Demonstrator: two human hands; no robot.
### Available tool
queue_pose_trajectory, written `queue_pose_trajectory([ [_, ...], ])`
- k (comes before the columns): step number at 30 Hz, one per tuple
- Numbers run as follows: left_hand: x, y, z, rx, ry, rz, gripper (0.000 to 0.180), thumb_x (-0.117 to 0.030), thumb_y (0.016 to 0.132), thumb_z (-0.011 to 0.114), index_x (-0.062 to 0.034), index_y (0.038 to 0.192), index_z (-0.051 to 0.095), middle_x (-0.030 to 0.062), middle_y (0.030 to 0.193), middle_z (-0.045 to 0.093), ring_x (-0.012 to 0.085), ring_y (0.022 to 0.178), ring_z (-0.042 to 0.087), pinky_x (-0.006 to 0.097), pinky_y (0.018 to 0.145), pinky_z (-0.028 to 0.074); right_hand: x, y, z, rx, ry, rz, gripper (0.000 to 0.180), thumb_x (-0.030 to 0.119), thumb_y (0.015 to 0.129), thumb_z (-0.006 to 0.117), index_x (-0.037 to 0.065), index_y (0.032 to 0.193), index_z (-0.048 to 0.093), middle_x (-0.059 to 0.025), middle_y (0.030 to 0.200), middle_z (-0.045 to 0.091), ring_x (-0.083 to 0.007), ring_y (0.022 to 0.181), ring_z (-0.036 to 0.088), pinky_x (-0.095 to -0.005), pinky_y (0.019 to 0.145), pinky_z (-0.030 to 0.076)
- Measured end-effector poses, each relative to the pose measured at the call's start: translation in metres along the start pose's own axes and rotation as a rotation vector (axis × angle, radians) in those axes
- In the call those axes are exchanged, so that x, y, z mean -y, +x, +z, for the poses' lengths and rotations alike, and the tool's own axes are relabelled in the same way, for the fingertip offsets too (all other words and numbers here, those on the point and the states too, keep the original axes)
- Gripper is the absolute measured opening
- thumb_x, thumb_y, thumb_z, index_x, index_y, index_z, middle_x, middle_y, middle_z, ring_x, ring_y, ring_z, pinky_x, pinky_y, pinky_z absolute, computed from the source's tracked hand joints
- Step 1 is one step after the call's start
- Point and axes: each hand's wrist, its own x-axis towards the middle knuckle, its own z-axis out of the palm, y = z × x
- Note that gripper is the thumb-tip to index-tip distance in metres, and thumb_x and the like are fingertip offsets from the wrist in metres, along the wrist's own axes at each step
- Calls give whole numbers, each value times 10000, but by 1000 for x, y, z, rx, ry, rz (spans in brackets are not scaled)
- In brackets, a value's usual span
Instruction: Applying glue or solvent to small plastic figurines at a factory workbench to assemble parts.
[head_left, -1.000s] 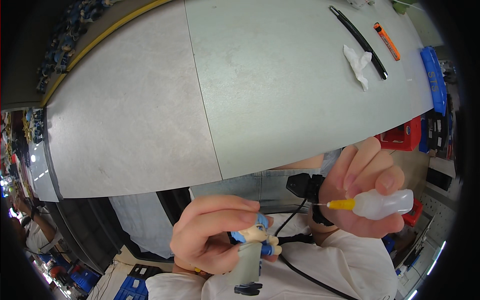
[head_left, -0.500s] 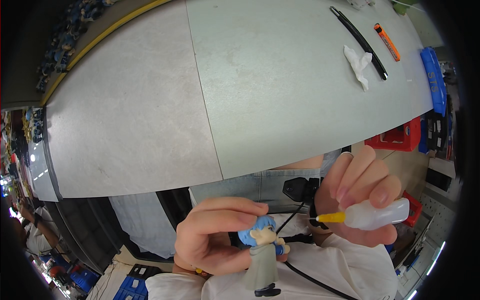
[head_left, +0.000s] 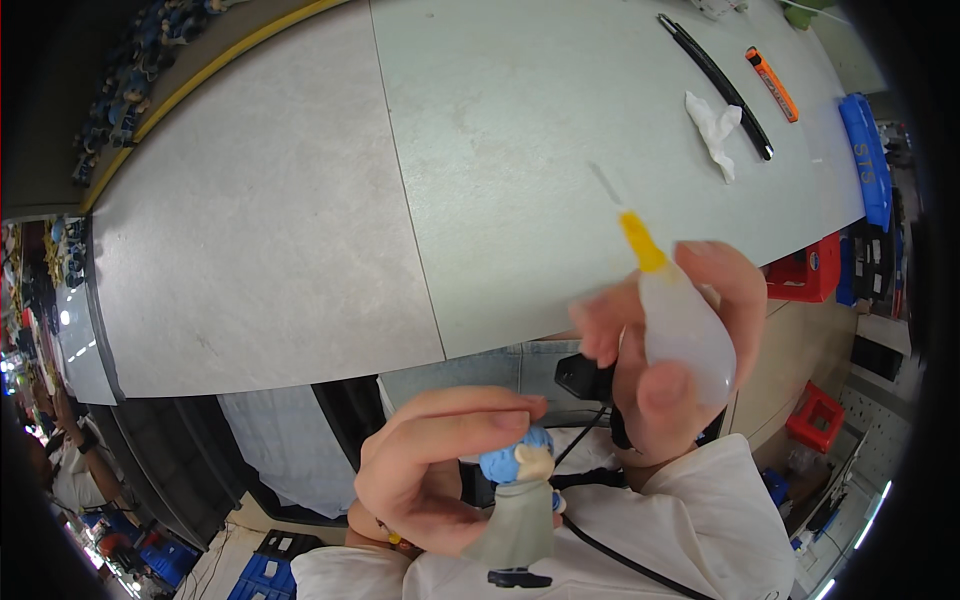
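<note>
1. Two bare hands are raised at the near edge of the table (head_left: 260,230).
2. Left hand (head_left: 425,470): it grasps a small figurine (head_left: 522,515) with blue hair, a grey-green cape and dark shoes, its fingers curled over the hair.
3. The figurine is in front of the person's white shirt, head toward the table, shoes toward the person.
4. Right hand (head_left: 662,395): thumb and fingers are wrapped around a translucent white bottle (head_left: 688,335), slightly blurred.
5. Its yellow nozzle (head_left: 642,242) and thin needle (head_left: 606,185) point away from the person, leaning left over the tabletop, well apart from the figurine.
6. On the table's far right lie a crumpled white tissue (head_left: 714,135), touching a black rod-like tool (head_left: 715,75), and an orange stick-shaped item (head_left: 772,85) beside the tool.
</note>
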Motion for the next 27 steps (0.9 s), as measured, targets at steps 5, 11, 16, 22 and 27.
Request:
queue_pose_trajectory([
  [5,3,2,-2,15,-43,-18,566,-58,483,780,82,944,485,222,935,511,253,833,562,285,717,460,3,20,-6,6,-246,-79,344,165,747,558,22,961,329,-155,826,571,-56,583,419,-145,565,321],
  [11,4,0,0,-27,-79,0,607,-83,454,798,91,945,485,224,931,515,250,829,563,277,715,459,-6,43,-15,-117,-434,-160,258,49,732,543,25,929,379,-63,781,553,-32,604,385,-140,570,296],
  [16,4,2,-2,-1,-22,33,588,-99,463,796,100,927,494,235,917,521,248,807,569,279,691,469,-13,47,-18,-115,-640,-301,280,35,715,568,29,938,397,-2,710,509,-35,621,399,-149,581,307],
  [22,8,2,1,-28,-2,57,568,-115,477,791,103,917,506,236,887,535,246,782,576,276,670,476,-12,48,-20,-71,-574,-250,292,18,706,571,26,932,388,-22,761,548,-39,649,414,-157,605,322],
  [27,8,3,-2,4,36,72,570,-112,473,793,105,915,505,237,878,538,247,778,577,278,670,476,-11,48,-17,-29,-519,-181,323,10,700,570,36,940,355,-94,927,559,-50,675,431,-171,642,335],
])
